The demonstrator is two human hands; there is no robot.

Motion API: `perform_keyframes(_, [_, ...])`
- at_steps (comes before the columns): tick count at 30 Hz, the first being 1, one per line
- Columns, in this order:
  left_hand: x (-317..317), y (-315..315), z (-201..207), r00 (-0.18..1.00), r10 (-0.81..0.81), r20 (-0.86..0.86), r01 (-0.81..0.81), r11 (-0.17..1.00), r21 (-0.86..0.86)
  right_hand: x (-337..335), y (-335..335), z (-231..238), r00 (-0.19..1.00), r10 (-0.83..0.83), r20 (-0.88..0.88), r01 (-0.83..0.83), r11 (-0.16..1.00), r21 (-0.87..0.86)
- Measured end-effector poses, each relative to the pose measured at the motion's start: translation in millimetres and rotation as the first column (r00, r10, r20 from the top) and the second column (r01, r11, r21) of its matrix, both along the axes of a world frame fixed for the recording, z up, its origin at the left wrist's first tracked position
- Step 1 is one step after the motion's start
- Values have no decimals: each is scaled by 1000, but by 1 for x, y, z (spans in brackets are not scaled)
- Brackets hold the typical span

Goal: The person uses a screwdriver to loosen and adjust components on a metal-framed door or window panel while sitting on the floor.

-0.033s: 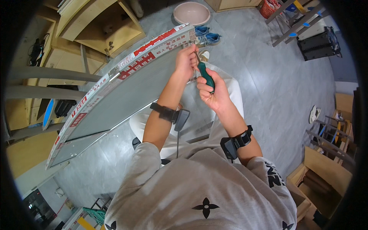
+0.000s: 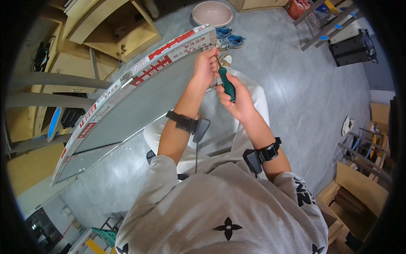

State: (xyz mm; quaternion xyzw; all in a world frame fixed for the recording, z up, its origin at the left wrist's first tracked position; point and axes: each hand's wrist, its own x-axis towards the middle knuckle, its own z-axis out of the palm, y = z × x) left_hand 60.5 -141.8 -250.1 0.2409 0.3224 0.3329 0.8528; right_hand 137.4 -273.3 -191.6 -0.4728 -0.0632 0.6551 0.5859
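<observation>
My right hand (image 2: 239, 98) is wrapped round the green handle of a screwdriver (image 2: 228, 86). Its thin metal shaft points away from me toward the far end of a large framed panel (image 2: 139, 108). My left hand (image 2: 205, 67) is closed at that far corner, its fingertips beside the screwdriver's shaft. Whatever the left fingers pinch is hidden, and so is the screwdriver's tip. The panel has a metal frame wrapped in red and white printed film. It stands tilted to my left, with a grey sheet inside the frame.
Wooden cabinets (image 2: 120, 36) and grey metal bars (image 2: 50, 101) stand left of the panel. Beyond its far corner are blue shoes (image 2: 231, 41) and a pink basin (image 2: 212, 14). A black case (image 2: 353, 48) stands far right; an open wooden box (image 2: 355, 197) is near right.
My right hand and the screwdriver have shifted very slightly away from me, toward the panel's far corner. My left hand stays at the corner.
</observation>
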Motion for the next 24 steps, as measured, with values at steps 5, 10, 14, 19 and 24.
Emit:
perform_keyframes(5, [1, 5, -3, 999, 16, -48, -15, 1000, 11, -22, -11, -4, 162, -21, 987, -130, 991, 42])
perform_keyframes(10, [4, 1, 1, 992, 51, -113, -50, 999, 7, -37, -5, -6, -427, 98, 899, -89, 985, -149])
perform_keyframes(14, [0, 0, 9, 994, 19, -104, -18, 1000, 12, -35, -3, -15, -269, -71, 961, -118, 992, 40])
perform_keyframes(19, [-1, 2, 6, 998, 13, -62, -13, 1000, 15, -29, 1, -29, 74, -258, 963, -68, 962, 263])
perform_keyframes(24, [-1, 4, 2, 1000, 3, 4, -3, 999, -45, -30, 0, -31, 541, -211, 814, 74, 976, 204])
